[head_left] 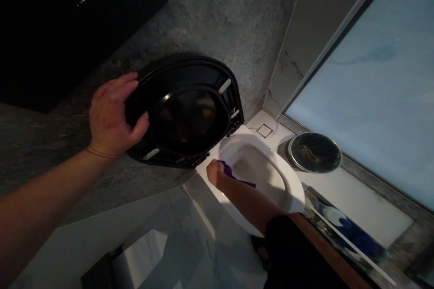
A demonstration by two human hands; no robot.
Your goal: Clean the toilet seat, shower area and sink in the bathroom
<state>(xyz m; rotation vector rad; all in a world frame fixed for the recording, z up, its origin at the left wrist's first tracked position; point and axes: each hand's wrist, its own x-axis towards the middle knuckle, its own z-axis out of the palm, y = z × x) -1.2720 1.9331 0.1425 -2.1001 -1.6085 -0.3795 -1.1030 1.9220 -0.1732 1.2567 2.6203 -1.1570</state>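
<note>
While the left hand (110, 117) rests spread and open against the raised black seat (185, 110), thumb hooked over its lower edge and fingers flat along its outer rim, the right hand (215, 172) is down at the bowl (271, 176), closed around a purple cloth (233, 174). The cloth lies on the bowl's rim at the back left — just below the seat hinges — and trails a little way along the inner edge toward the forearm.

Seat and lid stand nearly upright against the grey stone wall (217, 13), so the rim is fully bared. Judging from where the cloth sits, the wiping looks to be at the hinge end of the rim; the long right side and the front of the rim lie away from the cloth. Whether those parts have been wiped cannot be told — the porcelain looks equally pale all round in this dim light. The underside of the seat, with its pale bumpers, faces out, and the cloth is not on it.

To the right of the bowl stands a round steel bin (313, 152) beside a frosted glass panel (373, 81), and a blue-and-white object (349, 230) lies on the floor near the bowl's front, too blurred to name.
</note>
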